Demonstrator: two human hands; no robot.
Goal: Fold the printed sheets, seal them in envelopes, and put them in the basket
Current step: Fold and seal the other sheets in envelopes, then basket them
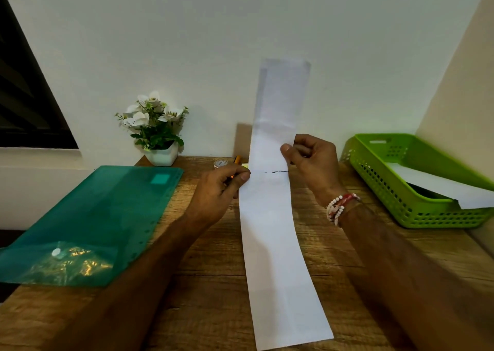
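A long folded white paper sheet (278, 257) stretches over the brown wooden surface (208, 275). At its far end the left hand (222, 187) and right hand (312, 160) pinch its edges, where it meets an upright long white envelope (280, 101). The green perforated plastic basket (374, 174) sits far right.

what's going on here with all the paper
A person at a wooden desk is putting a folded sheet into a long white envelope, it seems. The right hand pinches the sheet, which stands up out of the envelope's mouth; the left hand pinches the envelope at that mouth. The green basket on the right already holds a white paper. A teal folder lies on the left.
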